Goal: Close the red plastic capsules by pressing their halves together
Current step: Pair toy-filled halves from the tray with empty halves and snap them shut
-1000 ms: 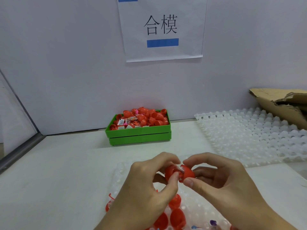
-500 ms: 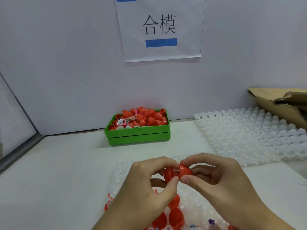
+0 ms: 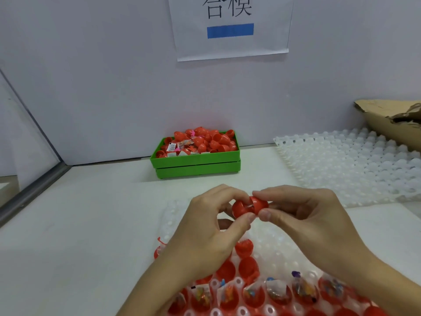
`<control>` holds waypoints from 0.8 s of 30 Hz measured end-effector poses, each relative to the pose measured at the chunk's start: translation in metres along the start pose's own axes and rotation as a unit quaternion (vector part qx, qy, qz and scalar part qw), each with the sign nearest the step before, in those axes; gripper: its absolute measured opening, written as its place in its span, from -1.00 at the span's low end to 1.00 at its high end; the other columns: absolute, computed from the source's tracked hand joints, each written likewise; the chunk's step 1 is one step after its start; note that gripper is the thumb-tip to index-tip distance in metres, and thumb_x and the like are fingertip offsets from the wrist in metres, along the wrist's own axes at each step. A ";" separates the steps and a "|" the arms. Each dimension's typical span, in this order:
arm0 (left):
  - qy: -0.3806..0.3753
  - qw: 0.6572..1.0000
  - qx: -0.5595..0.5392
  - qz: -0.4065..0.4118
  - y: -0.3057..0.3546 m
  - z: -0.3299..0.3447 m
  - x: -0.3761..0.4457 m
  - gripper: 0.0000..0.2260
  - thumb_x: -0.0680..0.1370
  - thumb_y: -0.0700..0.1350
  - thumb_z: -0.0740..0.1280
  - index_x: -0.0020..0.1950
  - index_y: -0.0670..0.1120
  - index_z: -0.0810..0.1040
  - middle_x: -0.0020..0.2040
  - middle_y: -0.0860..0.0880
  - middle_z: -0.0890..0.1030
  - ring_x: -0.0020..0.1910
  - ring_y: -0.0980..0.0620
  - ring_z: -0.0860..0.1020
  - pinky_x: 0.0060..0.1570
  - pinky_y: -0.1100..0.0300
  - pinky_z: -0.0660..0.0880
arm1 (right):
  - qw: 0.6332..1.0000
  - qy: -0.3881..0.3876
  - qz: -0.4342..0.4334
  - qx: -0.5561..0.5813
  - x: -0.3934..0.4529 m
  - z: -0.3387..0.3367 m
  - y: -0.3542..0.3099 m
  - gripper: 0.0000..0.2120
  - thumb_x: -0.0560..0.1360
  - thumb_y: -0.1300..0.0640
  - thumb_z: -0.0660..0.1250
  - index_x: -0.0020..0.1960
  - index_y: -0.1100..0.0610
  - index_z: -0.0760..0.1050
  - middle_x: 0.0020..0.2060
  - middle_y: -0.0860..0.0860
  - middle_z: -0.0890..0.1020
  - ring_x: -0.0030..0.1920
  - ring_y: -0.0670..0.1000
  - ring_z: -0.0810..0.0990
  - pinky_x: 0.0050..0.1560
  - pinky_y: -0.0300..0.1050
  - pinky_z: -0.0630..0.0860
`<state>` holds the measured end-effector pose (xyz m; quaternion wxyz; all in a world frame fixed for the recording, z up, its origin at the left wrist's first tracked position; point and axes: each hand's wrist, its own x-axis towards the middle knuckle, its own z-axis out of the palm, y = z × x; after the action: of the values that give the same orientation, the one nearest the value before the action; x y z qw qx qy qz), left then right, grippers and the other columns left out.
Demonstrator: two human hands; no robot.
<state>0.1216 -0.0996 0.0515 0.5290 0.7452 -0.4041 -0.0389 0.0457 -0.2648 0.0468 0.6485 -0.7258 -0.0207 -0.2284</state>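
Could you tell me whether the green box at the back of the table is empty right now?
No, the green box by the wall is heaped with red capsules and a few small packets.

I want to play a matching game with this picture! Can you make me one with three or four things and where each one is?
Things:
1. green bin
2. red capsule
3. torn cardboard
4. paper sign

Places:
A. on the wall
B. far right, by the white tray
C. pinched between the left hand and right hand
D. against the wall, heaped with capsule halves

Pairs: 1-D, 2-C, 3-B, 4-A
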 end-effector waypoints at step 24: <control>0.070 0.997 -0.009 -0.038 0.004 -0.002 0.002 -0.70 0.35 -0.23 0.58 0.05 -0.03 0.71 -0.09 0.10 0.73 -0.10 0.14 0.70 -0.05 0.21 0.64 | 0.999 0.004 0.008 -0.036 0.000 0.001 -0.005 -0.71 0.28 0.30 0.54 -0.11 -0.03 0.68 -0.24 -0.08 0.75 -0.22 -0.06 0.73 -0.17 -0.33 0.61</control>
<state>0.1213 -0.0998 0.0559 0.5610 0.7559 -0.3373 -0.0107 0.0444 -0.2636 0.0513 0.6242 -0.7476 -0.0035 -0.2267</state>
